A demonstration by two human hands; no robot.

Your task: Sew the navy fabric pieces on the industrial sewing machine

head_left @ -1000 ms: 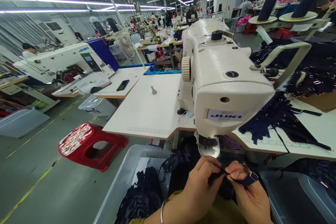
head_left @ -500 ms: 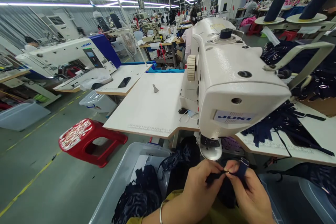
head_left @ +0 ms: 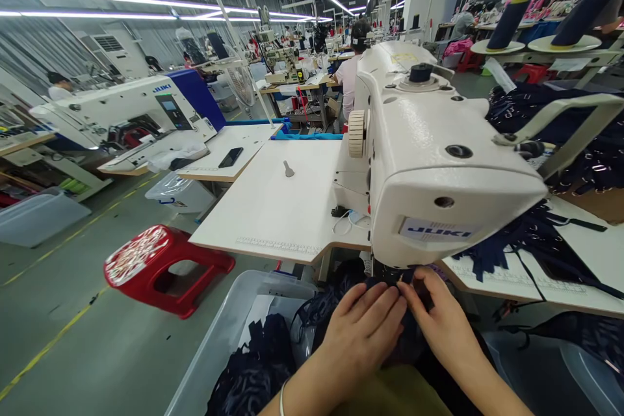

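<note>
My left hand [head_left: 363, 331] and my right hand [head_left: 439, 322] meet fingertip to fingertip just under the head of a white Juki sewing machine [head_left: 429, 156]. Both press a piece of dark navy fabric [head_left: 385, 289] at the needle area, which the machine head hides. The fingers of each hand are close together on the cloth. A bangle circles my left wrist. More navy fabric [head_left: 258, 364] fills a grey bin [head_left: 214, 344] at the lower left.
A white work table [head_left: 277, 201] extends left of the machine. Navy pieces [head_left: 526, 234] lie heaped on the table at right. A red stool [head_left: 160, 266] stands on the floor at left. Thread cones [head_left: 507, 19] sit at upper right. Other people work at machines farther back.
Both hands have moved up and forward from my lap to under the machine head, carrying the navy piece there. Their pinch has flattened into fingers pressing on the cloth.
</note>
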